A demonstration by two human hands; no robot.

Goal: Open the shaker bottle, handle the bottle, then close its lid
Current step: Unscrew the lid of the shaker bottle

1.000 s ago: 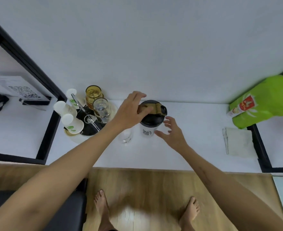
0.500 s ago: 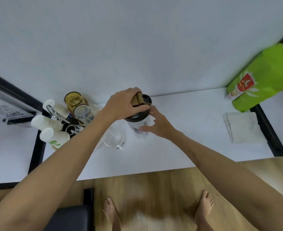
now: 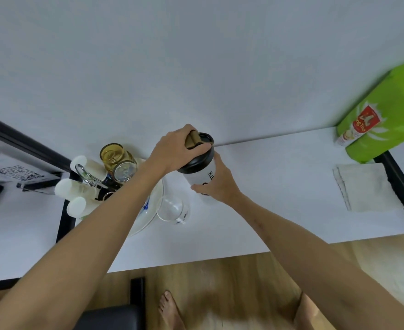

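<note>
in the head view, the left hand (image 3: 172,148) is gripping the black lid (image 3: 197,160) from above while the right hand (image 3: 216,184), just below it, is wrapping the shaker bottle (image 3: 203,176). lid looks still seated; opening, handling and closing remain.

right hand (image 3: 216,184): now gripping shaker bottle (image 3: 202,173) | bottle tilted

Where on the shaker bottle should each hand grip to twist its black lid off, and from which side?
The lid is probably best gripped from above around its round rim, as the left hand does beside the tan flip cap. The white body, which looks tilted, suits a wrap from the right side below the lid, where the right hand steadies it.
</note>
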